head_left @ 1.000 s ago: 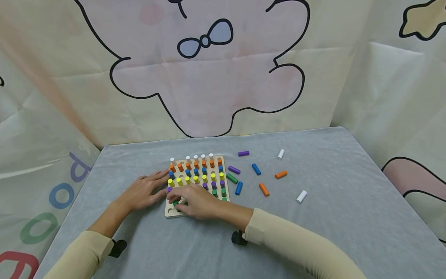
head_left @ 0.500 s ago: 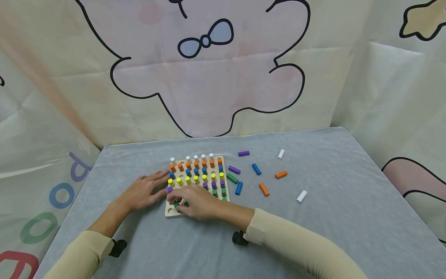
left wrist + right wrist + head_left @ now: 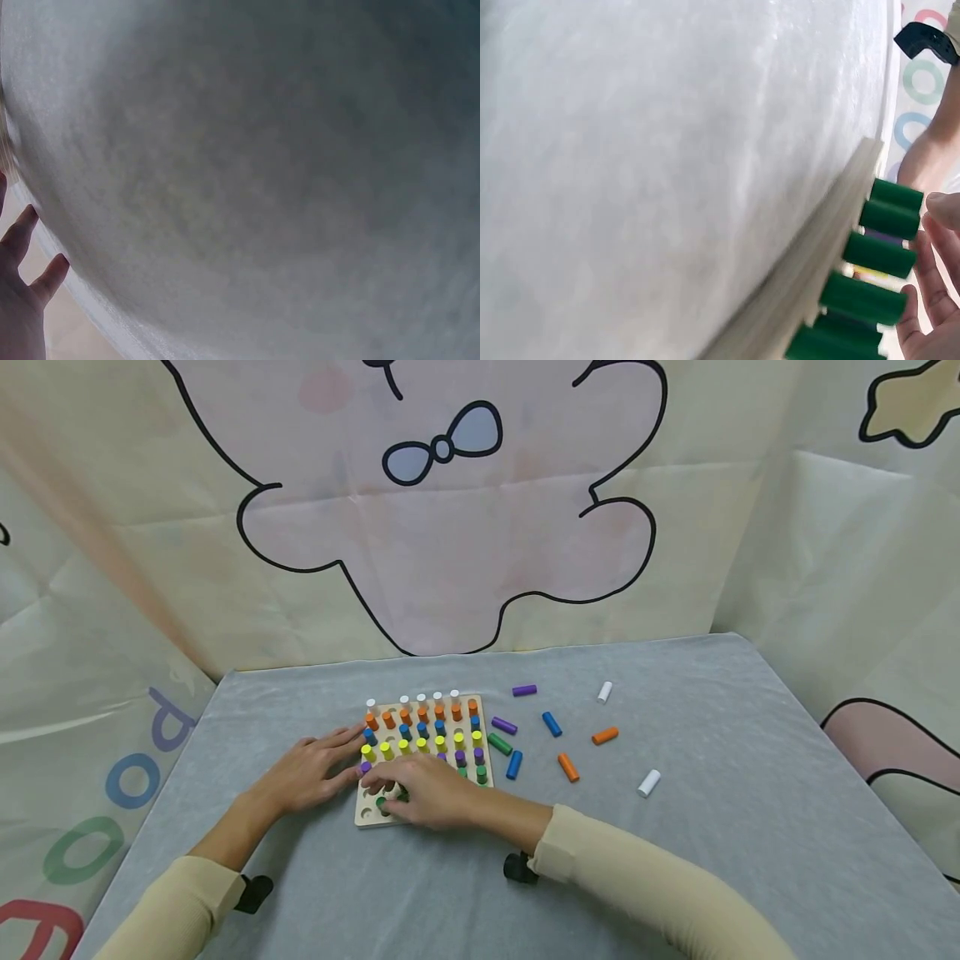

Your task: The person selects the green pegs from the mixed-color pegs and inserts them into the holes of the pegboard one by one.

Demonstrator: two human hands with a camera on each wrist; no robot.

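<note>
A wooden pegboard (image 3: 366, 823) with rows of coloured pegs lies on the table. My right hand (image 3: 423, 793) is over its near-left part and pinches a green peg (image 3: 381, 805) between thumb and fingers. In the right wrist view, several green pegs (image 3: 865, 298) stand upright in the board, and the thumb (image 3: 943, 208) is at the farthest ones. The left hand (image 3: 318, 768) rests with extended fingers against the board's left edge; its fingers also show in the left wrist view. My right hand covers part of the purple and green rows.
Loose pegs lie to the right of the board: purple (image 3: 524, 690), green (image 3: 499, 743), blue (image 3: 552, 723), orange (image 3: 568, 767) and white (image 3: 649, 783). Grey cloth (image 3: 750, 827) covers the table. A printed curtain (image 3: 450, 527) hangs behind it.
My right hand has shifted slightly to the right, and the green peg at its fingertips has moved a little right and nearer. The left hand has stayed in place.
</note>
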